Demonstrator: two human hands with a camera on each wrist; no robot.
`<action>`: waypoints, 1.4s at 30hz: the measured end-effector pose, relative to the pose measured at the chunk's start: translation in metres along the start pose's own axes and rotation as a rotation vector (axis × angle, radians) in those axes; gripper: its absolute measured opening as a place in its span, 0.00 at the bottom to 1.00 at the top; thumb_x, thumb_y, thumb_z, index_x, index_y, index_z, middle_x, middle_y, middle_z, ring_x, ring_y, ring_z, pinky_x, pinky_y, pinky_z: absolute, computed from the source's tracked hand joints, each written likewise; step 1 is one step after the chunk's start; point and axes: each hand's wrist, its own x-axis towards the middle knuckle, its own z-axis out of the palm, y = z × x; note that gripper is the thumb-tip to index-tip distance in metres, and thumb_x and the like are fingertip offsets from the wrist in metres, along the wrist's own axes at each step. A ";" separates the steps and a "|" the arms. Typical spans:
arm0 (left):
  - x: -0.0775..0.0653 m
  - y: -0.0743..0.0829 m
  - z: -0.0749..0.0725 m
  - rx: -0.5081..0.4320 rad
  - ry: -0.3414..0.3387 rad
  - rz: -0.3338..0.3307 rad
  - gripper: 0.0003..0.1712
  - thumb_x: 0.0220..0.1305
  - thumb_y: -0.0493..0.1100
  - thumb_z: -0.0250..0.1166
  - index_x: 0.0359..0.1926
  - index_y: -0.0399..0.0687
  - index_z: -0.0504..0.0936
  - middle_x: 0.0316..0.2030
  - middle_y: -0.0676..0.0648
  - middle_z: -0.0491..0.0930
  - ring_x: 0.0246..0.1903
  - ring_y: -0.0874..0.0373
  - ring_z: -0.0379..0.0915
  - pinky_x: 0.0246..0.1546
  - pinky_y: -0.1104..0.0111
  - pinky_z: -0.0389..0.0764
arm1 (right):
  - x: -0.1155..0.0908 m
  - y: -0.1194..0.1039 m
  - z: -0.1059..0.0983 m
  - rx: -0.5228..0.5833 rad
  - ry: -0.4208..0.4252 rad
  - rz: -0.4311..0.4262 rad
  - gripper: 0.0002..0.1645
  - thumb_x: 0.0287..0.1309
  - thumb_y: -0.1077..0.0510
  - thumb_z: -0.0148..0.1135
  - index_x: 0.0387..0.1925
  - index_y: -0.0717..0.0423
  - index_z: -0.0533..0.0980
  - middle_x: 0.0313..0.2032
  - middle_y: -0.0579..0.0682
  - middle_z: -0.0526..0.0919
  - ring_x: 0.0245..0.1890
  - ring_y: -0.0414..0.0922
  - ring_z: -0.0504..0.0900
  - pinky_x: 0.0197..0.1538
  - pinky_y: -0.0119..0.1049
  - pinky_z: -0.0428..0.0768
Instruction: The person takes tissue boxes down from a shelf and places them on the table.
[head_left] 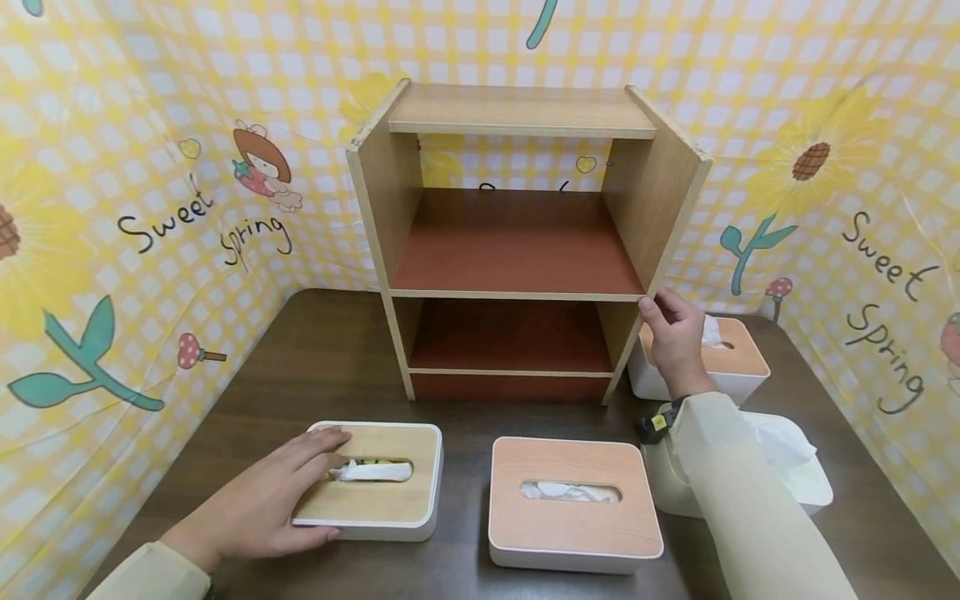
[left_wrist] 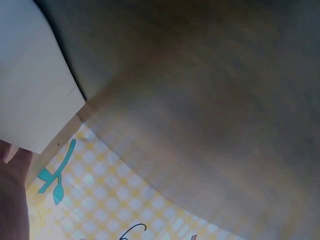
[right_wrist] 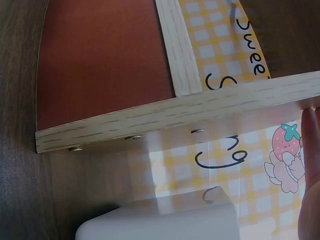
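Note:
My left hand (head_left: 273, 496) rests on the left end of a white tissue box with a pale wood lid (head_left: 393, 507). Its fingers lie across the lid and the thumb is along the front edge. In the left wrist view, the box's white side (left_wrist: 40, 85) shows beside part of the hand (left_wrist: 15, 190). A wooden shelf unit (head_left: 517, 242) with reddish boards stands upright at the back. My right hand (head_left: 678, 346) holds the front edge of its right side panel at middle-shelf height, thumb in front. The right wrist view shows fingers (right_wrist: 311, 170) against the panel's outer face.
A tissue box with an orange-toned lid (head_left: 577, 533) lies front centre. To the right stand another wood-lidded tissue box (head_left: 738, 354) and a white tissue container (head_left: 813, 487), partly behind my right arm. Patterned yellow cloth (head_left: 247, 175) surrounds the dark table (head_left: 300, 375).

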 end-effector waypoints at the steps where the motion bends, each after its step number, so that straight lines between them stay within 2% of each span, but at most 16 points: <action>1: 0.000 0.000 -0.001 0.001 -0.015 -0.007 0.41 0.45 0.67 0.74 0.54 0.48 0.76 0.66 0.42 0.66 0.64 0.42 0.62 0.68 0.70 0.45 | 0.000 -0.004 0.002 0.007 -0.003 -0.003 0.14 0.61 0.69 0.59 0.47 0.68 0.81 0.37 0.43 0.85 0.35 0.37 0.79 0.42 0.28 0.77; 5: -0.001 0.000 -0.004 0.001 -0.050 -0.034 0.41 0.46 0.68 0.73 0.55 0.50 0.75 0.67 0.43 0.65 0.65 0.43 0.60 0.68 0.71 0.43 | -0.002 -0.017 0.008 0.025 0.000 -0.015 0.13 0.60 0.68 0.60 0.46 0.65 0.83 0.37 0.42 0.85 0.36 0.37 0.80 0.42 0.28 0.77; 9: 0.000 0.002 -0.005 -0.001 -0.037 -0.053 0.39 0.48 0.69 0.72 0.53 0.50 0.76 0.66 0.44 0.66 0.64 0.44 0.62 0.68 0.72 0.44 | -0.001 -0.023 0.011 -0.016 0.026 -0.043 0.06 0.61 0.63 0.60 0.32 0.59 0.83 0.26 0.39 0.80 0.28 0.35 0.75 0.38 0.27 0.75; 12: 0.004 0.004 -0.006 0.005 -0.050 -0.087 0.36 0.51 0.69 0.69 0.53 0.52 0.76 0.65 0.46 0.68 0.63 0.46 0.63 0.67 0.68 0.49 | 0.001 -0.025 0.012 -0.089 0.044 -0.066 0.15 0.62 0.59 0.59 0.23 0.64 0.75 0.20 0.38 0.71 0.23 0.37 0.70 0.34 0.29 0.73; 15: 0.007 0.005 -0.007 0.028 -0.058 -0.110 0.33 0.53 0.69 0.67 0.50 0.53 0.77 0.63 0.48 0.70 0.62 0.49 0.66 0.64 0.59 0.60 | 0.002 -0.028 0.014 -0.120 0.043 -0.062 0.22 0.64 0.57 0.57 0.23 0.73 0.70 0.18 0.39 0.68 0.23 0.40 0.69 0.33 0.29 0.73; 17: 0.010 0.004 -0.008 0.044 -0.054 -0.108 0.32 0.54 0.69 0.67 0.49 0.52 0.78 0.61 0.48 0.72 0.60 0.49 0.68 0.59 0.54 0.67 | 0.002 -0.030 0.016 -0.125 0.039 -0.048 0.23 0.65 0.57 0.56 0.24 0.75 0.69 0.18 0.40 0.67 0.23 0.40 0.70 0.34 0.28 0.74; 20: 0.013 0.003 -0.010 0.056 -0.045 -0.107 0.30 0.54 0.69 0.67 0.46 0.52 0.79 0.59 0.48 0.74 0.58 0.50 0.70 0.55 0.52 0.71 | 0.002 -0.032 0.017 -0.136 0.036 -0.030 0.22 0.65 0.59 0.55 0.24 0.76 0.69 0.18 0.42 0.67 0.23 0.38 0.71 0.34 0.27 0.75; 26: 0.022 0.002 -0.014 0.061 -0.022 -0.097 0.31 0.56 0.68 0.67 0.47 0.49 0.80 0.57 0.46 0.76 0.58 0.49 0.70 0.56 0.51 0.70 | 0.000 -0.033 0.017 -0.148 0.042 -0.007 0.21 0.66 0.59 0.55 0.24 0.74 0.70 0.17 0.43 0.68 0.24 0.36 0.74 0.34 0.25 0.78; 27: 0.023 0.002 -0.015 0.063 -0.012 -0.093 0.31 0.56 0.67 0.66 0.47 0.48 0.80 0.57 0.46 0.76 0.58 0.49 0.70 0.57 0.52 0.69 | 0.000 -0.033 0.017 -0.145 0.042 -0.001 0.21 0.66 0.59 0.55 0.24 0.74 0.70 0.18 0.41 0.69 0.24 0.36 0.74 0.34 0.25 0.78; 33: 0.025 -0.001 -0.016 0.073 0.010 -0.104 0.31 0.56 0.67 0.66 0.44 0.47 0.81 0.55 0.45 0.78 0.59 0.48 0.69 0.60 0.52 0.64 | -0.003 -0.034 0.018 -0.137 0.028 0.068 0.20 0.67 0.60 0.55 0.28 0.78 0.71 0.20 0.44 0.71 0.27 0.35 0.75 0.36 0.25 0.79; 36: 0.026 -0.003 -0.016 0.086 0.021 -0.098 0.31 0.57 0.67 0.66 0.45 0.46 0.81 0.54 0.45 0.78 0.59 0.47 0.69 0.62 0.54 0.62 | -0.005 -0.031 0.016 -0.143 0.028 0.089 0.17 0.67 0.59 0.56 0.26 0.69 0.76 0.22 0.45 0.73 0.28 0.35 0.77 0.36 0.25 0.79; 40: 0.031 -0.005 -0.020 0.103 0.042 -0.084 0.33 0.57 0.67 0.65 0.47 0.43 0.80 0.53 0.45 0.79 0.59 0.45 0.69 0.64 0.55 0.59 | -0.002 -0.019 0.008 -0.115 0.035 0.105 0.11 0.67 0.60 0.57 0.28 0.50 0.81 0.23 0.43 0.76 0.29 0.35 0.78 0.36 0.26 0.80; 42: 0.037 -0.006 -0.022 0.108 0.047 -0.084 0.33 0.57 0.67 0.65 0.48 0.43 0.80 0.53 0.44 0.79 0.59 0.45 0.69 0.65 0.55 0.58 | 0.001 -0.014 0.004 -0.099 0.044 0.106 0.12 0.66 0.60 0.58 0.28 0.47 0.82 0.24 0.43 0.77 0.29 0.35 0.78 0.36 0.26 0.80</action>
